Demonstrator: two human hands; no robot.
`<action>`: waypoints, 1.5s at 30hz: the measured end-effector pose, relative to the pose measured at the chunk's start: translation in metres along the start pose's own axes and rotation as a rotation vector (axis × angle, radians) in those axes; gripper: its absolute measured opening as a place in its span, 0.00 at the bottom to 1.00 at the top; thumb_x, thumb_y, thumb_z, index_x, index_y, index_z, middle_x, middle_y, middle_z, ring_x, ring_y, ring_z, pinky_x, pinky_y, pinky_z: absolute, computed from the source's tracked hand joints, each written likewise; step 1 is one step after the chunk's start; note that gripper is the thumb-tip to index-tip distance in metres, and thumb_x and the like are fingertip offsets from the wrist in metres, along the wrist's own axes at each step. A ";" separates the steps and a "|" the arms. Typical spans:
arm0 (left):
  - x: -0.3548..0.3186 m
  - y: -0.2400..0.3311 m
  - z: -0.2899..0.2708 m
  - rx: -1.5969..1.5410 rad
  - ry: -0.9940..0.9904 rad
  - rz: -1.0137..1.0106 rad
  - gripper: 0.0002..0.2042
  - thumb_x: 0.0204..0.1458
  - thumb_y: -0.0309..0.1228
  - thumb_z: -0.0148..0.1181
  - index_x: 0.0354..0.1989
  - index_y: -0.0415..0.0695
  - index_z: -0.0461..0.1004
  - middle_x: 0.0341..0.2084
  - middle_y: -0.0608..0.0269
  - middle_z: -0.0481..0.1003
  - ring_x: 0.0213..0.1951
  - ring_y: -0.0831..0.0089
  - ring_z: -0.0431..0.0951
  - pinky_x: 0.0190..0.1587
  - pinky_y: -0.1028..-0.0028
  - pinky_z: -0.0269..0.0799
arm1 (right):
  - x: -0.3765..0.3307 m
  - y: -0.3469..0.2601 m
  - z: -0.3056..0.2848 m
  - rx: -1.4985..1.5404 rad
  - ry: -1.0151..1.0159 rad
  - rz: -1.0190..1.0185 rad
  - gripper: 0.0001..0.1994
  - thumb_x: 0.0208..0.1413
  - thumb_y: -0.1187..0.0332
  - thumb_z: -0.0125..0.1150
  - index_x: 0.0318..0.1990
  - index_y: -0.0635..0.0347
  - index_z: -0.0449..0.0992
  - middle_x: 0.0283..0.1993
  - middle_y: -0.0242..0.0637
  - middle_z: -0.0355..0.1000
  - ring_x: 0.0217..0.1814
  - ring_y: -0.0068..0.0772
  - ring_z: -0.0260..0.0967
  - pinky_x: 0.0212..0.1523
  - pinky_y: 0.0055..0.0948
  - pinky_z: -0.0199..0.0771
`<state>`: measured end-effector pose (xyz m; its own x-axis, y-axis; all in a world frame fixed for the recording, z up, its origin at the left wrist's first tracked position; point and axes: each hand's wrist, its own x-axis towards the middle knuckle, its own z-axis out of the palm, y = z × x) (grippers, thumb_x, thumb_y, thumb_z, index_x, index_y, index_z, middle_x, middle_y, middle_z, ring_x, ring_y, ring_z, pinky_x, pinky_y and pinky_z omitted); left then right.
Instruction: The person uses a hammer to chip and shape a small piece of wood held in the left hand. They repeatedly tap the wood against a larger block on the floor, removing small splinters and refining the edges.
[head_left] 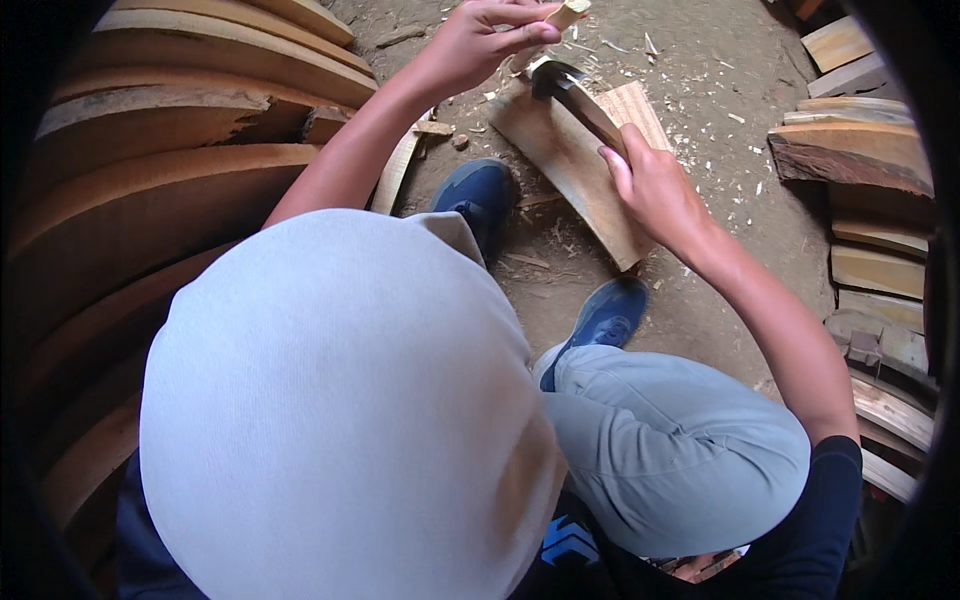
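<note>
While left hand [492,38] pinches stick [573,9], right hand [662,192] grips slanted tool [593,112].

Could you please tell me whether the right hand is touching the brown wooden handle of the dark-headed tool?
Touching: the head view shows the right hand closed around the brown wooden handle.

A brown dirt floor [765,235] spreads under the left hand [492,38] and the right hand [660,190], scattered with pale wood chips [736,118]. Long boards [170,190] crowd together left of the left hand; well to the right of the right hand, more planks [880,270] are piled up. The light is soft.
</note>
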<state>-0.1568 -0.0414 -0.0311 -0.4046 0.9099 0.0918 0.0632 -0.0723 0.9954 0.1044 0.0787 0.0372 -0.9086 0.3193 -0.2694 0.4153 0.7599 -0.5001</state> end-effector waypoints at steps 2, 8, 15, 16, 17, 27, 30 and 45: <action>-0.004 0.010 -0.001 0.153 -0.016 0.071 0.10 0.63 0.32 0.63 0.43 0.38 0.84 0.35 0.71 0.79 0.41 0.80 0.75 0.47 0.75 0.72 | -0.004 -0.003 0.004 0.025 0.057 -0.003 0.14 0.69 0.63 0.54 0.45 0.68 0.65 0.22 0.65 0.72 0.28 0.69 0.75 0.29 0.58 0.73; -0.005 -0.003 -0.002 -0.006 0.004 -0.007 0.11 0.63 0.33 0.63 0.47 0.38 0.83 0.36 0.71 0.80 0.41 0.80 0.76 0.48 0.76 0.72 | -0.008 -0.003 0.008 0.021 0.053 -0.010 0.13 0.69 0.63 0.54 0.45 0.67 0.65 0.22 0.64 0.72 0.27 0.70 0.74 0.28 0.59 0.72; -0.005 0.007 -0.001 0.079 0.000 0.066 0.09 0.63 0.31 0.64 0.45 0.39 0.84 0.35 0.71 0.76 0.41 0.80 0.74 0.45 0.75 0.69 | -0.006 0.005 0.013 0.011 0.079 -0.022 0.14 0.69 0.63 0.54 0.46 0.67 0.65 0.23 0.63 0.72 0.27 0.70 0.74 0.27 0.59 0.72; -0.003 0.004 -0.001 0.011 -0.001 0.036 0.09 0.63 0.31 0.64 0.45 0.39 0.84 0.35 0.70 0.76 0.41 0.79 0.73 0.45 0.75 0.69 | -0.008 0.005 0.016 0.041 0.132 -0.038 0.14 0.69 0.63 0.54 0.46 0.67 0.65 0.23 0.63 0.72 0.27 0.69 0.74 0.26 0.58 0.72; -0.004 0.002 0.001 -0.054 0.005 0.003 0.09 0.62 0.31 0.64 0.45 0.39 0.84 0.35 0.69 0.75 0.41 0.79 0.73 0.44 0.75 0.68 | -0.006 0.005 0.014 0.015 0.074 -0.019 0.14 0.69 0.63 0.54 0.46 0.67 0.65 0.23 0.63 0.72 0.27 0.69 0.75 0.26 0.58 0.72; -0.009 0.001 -0.001 -0.063 0.117 0.138 0.10 0.61 0.29 0.64 0.47 0.37 0.83 0.37 0.66 0.74 0.44 0.76 0.73 0.49 0.74 0.69 | 0.013 -0.005 -0.010 0.032 0.003 0.081 0.16 0.70 0.58 0.52 0.46 0.66 0.70 0.26 0.58 0.74 0.29 0.60 0.76 0.32 0.55 0.73; -0.013 0.000 -0.010 -0.204 0.267 0.059 0.12 0.64 0.32 0.61 0.52 0.40 0.81 0.39 0.67 0.78 0.43 0.77 0.77 0.45 0.72 0.76 | 0.021 -0.002 -0.015 0.126 0.004 0.176 0.21 0.70 0.52 0.50 0.49 0.66 0.74 0.30 0.49 0.75 0.31 0.45 0.74 0.37 0.44 0.72; -0.015 -0.008 -0.009 -0.219 0.359 -0.056 0.12 0.63 0.33 0.63 0.51 0.39 0.81 0.40 0.66 0.80 0.41 0.76 0.80 0.40 0.70 0.82 | -0.009 0.004 -0.009 0.286 0.043 0.227 0.21 0.69 0.52 0.54 0.45 0.66 0.74 0.28 0.50 0.72 0.31 0.40 0.72 0.36 0.41 0.70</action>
<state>-0.1594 -0.0579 -0.0398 -0.6962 0.7179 0.0029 -0.1475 -0.1470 0.9781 0.1139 0.0840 0.0447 -0.7906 0.4898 -0.3675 0.5965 0.4801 -0.6432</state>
